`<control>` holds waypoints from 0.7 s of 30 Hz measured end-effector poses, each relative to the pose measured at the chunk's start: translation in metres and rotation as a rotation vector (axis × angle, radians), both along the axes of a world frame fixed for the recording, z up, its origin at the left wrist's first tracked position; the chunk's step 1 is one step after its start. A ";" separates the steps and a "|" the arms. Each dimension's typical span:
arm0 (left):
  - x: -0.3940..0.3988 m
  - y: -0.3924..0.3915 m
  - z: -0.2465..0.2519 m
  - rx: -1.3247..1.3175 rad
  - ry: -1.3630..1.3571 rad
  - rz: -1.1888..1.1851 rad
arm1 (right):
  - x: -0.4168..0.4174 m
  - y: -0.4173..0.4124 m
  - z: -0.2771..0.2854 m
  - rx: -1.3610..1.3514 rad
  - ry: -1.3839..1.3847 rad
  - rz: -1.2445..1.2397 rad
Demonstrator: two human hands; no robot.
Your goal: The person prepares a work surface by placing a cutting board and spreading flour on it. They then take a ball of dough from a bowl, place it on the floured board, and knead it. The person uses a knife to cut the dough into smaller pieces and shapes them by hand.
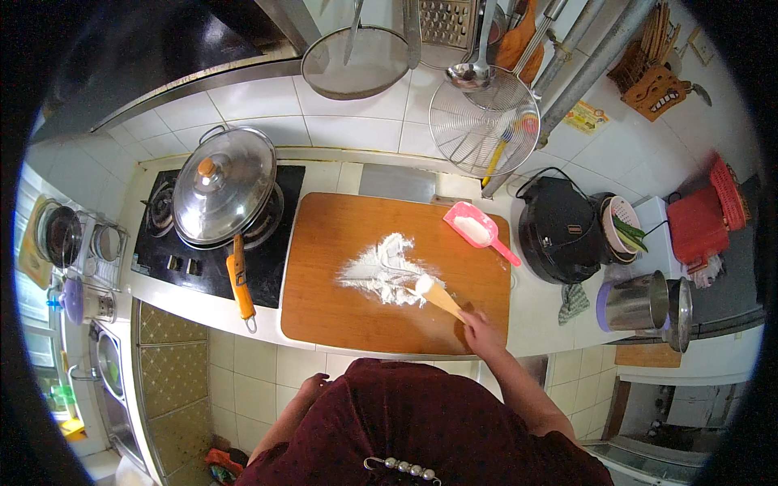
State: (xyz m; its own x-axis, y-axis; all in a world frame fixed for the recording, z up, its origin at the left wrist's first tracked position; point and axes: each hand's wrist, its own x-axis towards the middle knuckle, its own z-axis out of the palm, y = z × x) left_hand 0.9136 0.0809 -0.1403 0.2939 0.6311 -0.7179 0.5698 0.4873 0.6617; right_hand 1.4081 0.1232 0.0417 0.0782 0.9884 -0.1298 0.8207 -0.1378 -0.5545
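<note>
My right hand (484, 333) is shut on the end of a flat wooden paddle or scraper (445, 299), at the lower right of a brown wooden board (340, 225). White powder, looking like flour (383, 270), lies spread over the middle of the board, and the paddle's white-dusted tip touches its right side. A pink plastic scoop (476, 226) with white powder in it rests on the board's upper right corner. My left hand (315, 383) hangs low beside my body, away from the board; its fingers are partly hidden, and whether it is open cannot be told.
Left of the board, a lidded pan (225, 185) stands on the black gas hob (273, 291), its orange handle pointing towards me. On the right are a black appliance (559, 231) and a steel pot (638, 302). A wire skimmer (484, 121) and a sieve (355, 64) hang behind the board.
</note>
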 end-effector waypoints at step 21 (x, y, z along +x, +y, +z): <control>0.000 0.010 0.029 0.128 0.177 -0.129 | -0.065 0.062 -0.009 0.065 0.090 0.189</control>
